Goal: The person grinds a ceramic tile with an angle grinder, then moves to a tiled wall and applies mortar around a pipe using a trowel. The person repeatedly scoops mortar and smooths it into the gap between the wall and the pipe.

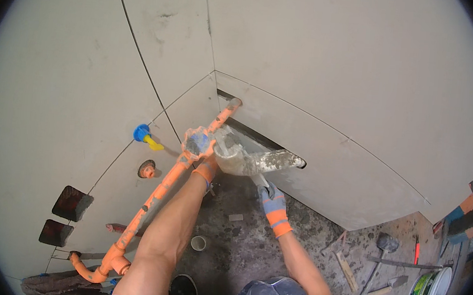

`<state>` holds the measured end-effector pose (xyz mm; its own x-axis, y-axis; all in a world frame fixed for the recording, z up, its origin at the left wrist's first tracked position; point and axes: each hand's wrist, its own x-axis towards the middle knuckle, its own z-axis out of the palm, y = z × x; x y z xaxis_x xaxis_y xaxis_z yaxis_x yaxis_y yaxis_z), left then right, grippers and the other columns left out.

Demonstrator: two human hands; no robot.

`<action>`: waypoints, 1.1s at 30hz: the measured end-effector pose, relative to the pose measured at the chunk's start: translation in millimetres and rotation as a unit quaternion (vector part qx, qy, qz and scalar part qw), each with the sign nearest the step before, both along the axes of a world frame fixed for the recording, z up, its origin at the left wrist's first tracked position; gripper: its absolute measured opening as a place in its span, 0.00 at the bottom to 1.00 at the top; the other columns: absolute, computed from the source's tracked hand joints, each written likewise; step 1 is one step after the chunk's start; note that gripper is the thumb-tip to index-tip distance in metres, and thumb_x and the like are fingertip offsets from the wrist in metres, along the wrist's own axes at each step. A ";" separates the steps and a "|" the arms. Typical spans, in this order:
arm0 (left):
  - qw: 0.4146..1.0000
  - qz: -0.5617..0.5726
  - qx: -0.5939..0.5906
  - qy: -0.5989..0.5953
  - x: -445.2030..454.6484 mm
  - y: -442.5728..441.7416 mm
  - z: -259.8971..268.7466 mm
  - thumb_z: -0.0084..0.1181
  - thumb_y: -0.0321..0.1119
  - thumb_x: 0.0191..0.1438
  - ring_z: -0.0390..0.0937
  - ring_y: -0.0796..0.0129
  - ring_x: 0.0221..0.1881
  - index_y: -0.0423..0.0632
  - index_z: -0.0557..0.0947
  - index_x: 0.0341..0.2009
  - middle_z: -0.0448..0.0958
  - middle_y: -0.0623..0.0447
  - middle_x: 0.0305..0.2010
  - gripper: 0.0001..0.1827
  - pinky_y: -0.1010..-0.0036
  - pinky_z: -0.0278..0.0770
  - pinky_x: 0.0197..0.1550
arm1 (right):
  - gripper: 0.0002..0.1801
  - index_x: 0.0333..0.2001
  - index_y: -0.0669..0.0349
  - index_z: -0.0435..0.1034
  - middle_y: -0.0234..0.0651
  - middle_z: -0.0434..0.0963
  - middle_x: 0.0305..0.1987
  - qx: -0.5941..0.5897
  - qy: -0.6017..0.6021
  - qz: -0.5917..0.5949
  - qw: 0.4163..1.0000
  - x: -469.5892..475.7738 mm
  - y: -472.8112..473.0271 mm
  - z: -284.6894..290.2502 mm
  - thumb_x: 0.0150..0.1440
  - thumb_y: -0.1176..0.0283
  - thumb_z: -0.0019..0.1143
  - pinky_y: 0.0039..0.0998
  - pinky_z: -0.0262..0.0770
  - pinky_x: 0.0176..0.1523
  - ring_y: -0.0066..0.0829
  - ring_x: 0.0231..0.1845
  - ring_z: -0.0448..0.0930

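My right hand (273, 200), in a grey and orange work glove, grips the lower end of a narrow pale strip (260, 180). Above it, a mortar-smeared white pipe elbow (235, 162) stands out from the wall, its open end facing up. A spattered white pipe length (280, 161) runs from the elbow to a slot (259, 134) cut in the wall panel. My left hand (205, 171), also gloved, reaches up beside the elbow; its fingers are hidden behind an orange pipe (169, 179) and the scalloped orange fitting (197, 143) on it.
On the left wall are a blue and yellow plug (146, 135), an orange pipe outlet (147, 169) and two square cutouts (72, 203). A cup (198, 243) stands on the stained floor. To the right lie a mallet (387, 243), a wood strip (347, 271), a trowel (389, 288) and a bucket (431, 288).
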<state>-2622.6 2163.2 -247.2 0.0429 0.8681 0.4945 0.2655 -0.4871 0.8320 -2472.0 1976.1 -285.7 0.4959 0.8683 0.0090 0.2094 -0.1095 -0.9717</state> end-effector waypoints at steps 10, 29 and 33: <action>0.953 -0.164 0.061 0.247 8.8 -7.2 -1.6 0.53 0.36 0.48 0.72 0.60 0.43 0.45 0.73 0.41 0.73 0.50 0.38 0.15 0.68 0.71 0.42 | 0.17 0.43 0.72 0.69 0.47 0.77 0.41 0.051 0.059 -0.014 0.997 12.6 10.0 -8.8 0.54 0.68 0.53 0.29 0.69 0.49 0.32 0.43 0.76; 0.917 -0.163 0.098 0.352 11.2 9.4 -3.0 0.52 0.31 0.50 0.72 0.65 0.43 0.45 0.72 0.43 0.73 0.51 0.39 0.15 0.71 0.73 0.42 | 0.24 0.51 0.73 0.66 0.51 0.74 0.47 -0.018 -0.014 -0.008 1.000 4.7 9.0 23.9 0.53 0.69 0.52 0.30 0.68 0.53 0.38 0.50 0.74; 0.973 -0.154 -0.003 0.174 18.2 7.4 3.0 0.53 0.30 0.48 0.73 0.63 0.41 0.43 0.71 0.44 0.74 0.50 0.38 0.16 0.71 0.73 0.40 | 0.21 0.50 0.75 0.65 0.44 0.76 0.46 0.026 0.056 -0.003 0.998 5.6 16.3 18.2 0.53 0.74 0.52 0.26 0.69 0.50 0.29 0.47 0.75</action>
<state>-2604.4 2170.6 -244.1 0.4649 0.7904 0.3990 0.3746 -0.5839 0.7202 -2466.4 1992.4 -267.4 0.5022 0.8648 -0.0016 0.0994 -0.0596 -0.9933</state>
